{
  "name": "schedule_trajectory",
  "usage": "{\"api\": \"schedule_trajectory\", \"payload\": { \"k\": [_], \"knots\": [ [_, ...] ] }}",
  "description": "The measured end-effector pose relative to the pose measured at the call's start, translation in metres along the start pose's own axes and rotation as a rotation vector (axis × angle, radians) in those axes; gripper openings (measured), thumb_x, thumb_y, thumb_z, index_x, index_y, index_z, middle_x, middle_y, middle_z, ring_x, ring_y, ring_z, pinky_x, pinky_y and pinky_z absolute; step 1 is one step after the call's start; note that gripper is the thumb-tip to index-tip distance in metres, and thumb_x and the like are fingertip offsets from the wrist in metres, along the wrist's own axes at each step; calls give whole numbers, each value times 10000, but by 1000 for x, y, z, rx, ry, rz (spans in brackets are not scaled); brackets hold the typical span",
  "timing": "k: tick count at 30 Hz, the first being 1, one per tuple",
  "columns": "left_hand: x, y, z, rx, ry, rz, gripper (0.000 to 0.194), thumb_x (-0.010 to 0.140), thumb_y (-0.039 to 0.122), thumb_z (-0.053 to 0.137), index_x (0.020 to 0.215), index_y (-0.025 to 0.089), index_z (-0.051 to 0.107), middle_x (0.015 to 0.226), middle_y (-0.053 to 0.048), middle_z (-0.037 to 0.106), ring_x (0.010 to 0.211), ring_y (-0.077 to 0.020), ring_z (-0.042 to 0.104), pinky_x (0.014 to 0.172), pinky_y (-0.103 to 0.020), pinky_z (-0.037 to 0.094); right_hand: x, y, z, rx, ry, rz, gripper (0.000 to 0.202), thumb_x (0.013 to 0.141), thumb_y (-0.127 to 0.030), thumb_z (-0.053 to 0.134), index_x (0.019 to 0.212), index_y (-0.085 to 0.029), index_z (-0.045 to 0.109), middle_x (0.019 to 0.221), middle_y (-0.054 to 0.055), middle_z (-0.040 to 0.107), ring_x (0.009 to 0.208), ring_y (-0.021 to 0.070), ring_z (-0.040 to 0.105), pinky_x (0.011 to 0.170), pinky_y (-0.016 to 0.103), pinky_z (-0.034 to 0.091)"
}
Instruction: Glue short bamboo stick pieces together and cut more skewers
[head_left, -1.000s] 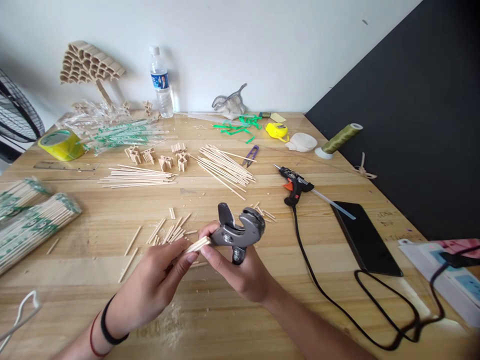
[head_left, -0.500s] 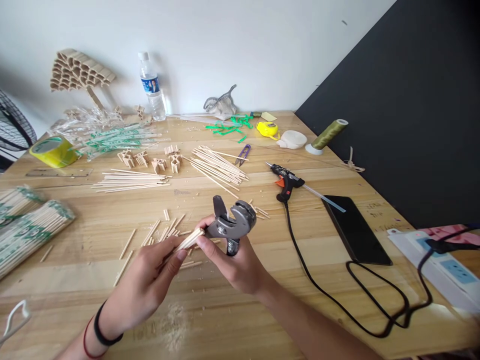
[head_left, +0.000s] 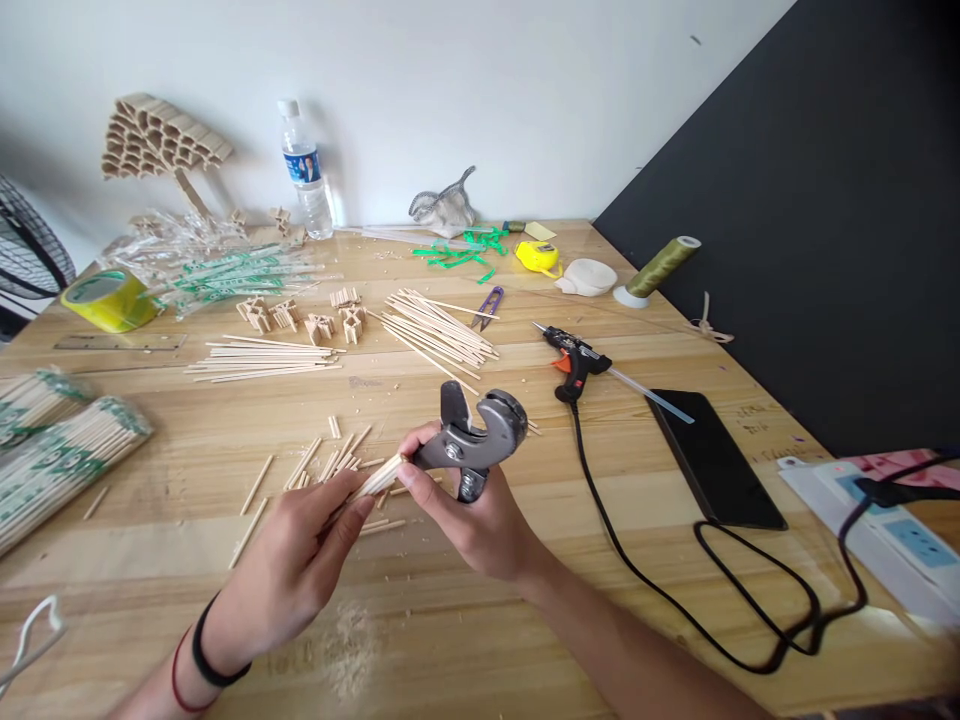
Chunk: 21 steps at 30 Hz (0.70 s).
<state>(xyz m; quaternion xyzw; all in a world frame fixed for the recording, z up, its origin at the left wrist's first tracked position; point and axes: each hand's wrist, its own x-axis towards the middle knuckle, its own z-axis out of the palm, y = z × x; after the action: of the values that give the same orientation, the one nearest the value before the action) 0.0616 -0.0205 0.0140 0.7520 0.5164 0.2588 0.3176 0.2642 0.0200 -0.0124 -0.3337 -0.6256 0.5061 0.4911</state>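
My left hand (head_left: 311,545) is closed around a small bundle of thin wooden sticks (head_left: 379,478), which slants up to the right. My right hand (head_left: 469,520) grips a dark metal pipe cutter (head_left: 472,440), its blade and curved jaw standing apart. The thumb and a finger of that hand also touch the upper end of the bundle. No stick lies between the cutter's jaws. Short cut stick pieces (head_left: 341,455) are scattered on the table just beyond my left hand, some partly hidden behind it. The cutter's handles are mostly covered by my right hand.
Long loose sticks (head_left: 439,330) and small stick assemblies (head_left: 319,327) lie farther back. To the right are a black glue gun (head_left: 574,360) with a looping cord, a dark tablet-like slab (head_left: 716,460) and a power strip (head_left: 885,530). Packed stick bundles (head_left: 67,470) lie at left.
The cutter in my right hand has shifted slightly right and up, and has turned a little. My left hand holds the bundle in nearly the same place.
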Motion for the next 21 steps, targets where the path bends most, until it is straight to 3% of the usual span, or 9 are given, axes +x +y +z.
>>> {"api": "schedule_trajectory", "payload": {
  "k": [7, 17, 21],
  "knots": [
    [-1, -2, -1, -21, 1, -44, 346, 1104, 350, 425, 794, 224, 514, 623, 60, 502, 535, -118, 460, 536, -231, 374, 2, -1, 2, -28, 41, -53, 43, 993, -201, 652, 1026, -219, 672, 977, 15, 726, 955, 163, 701, 937, 299, 543],
    [2, -4, 0, -5, 17, -94, 378, 1092, 395, 409, 789, 215, 545, 622, 45, 515, 543, -130, 453, 534, -246, 379, -1, -1, 3, -162, 55, -49, 60, 1001, -223, 622, 1046, -204, 658, 916, 28, 718, 861, 182, 698, 786, 293, 549],
    [3, -6, 3, 8, 66, -97, 351, 1077, 379, 453, 788, 211, 561, 594, 59, 476, 528, -125, 412, 512, -242, 346, -1, -1, 2, -255, 62, -78, 67, 950, -183, 646, 1011, -206, 660, 911, 28, 725, 830, 185, 686, 774, 303, 533]
  ]
}}
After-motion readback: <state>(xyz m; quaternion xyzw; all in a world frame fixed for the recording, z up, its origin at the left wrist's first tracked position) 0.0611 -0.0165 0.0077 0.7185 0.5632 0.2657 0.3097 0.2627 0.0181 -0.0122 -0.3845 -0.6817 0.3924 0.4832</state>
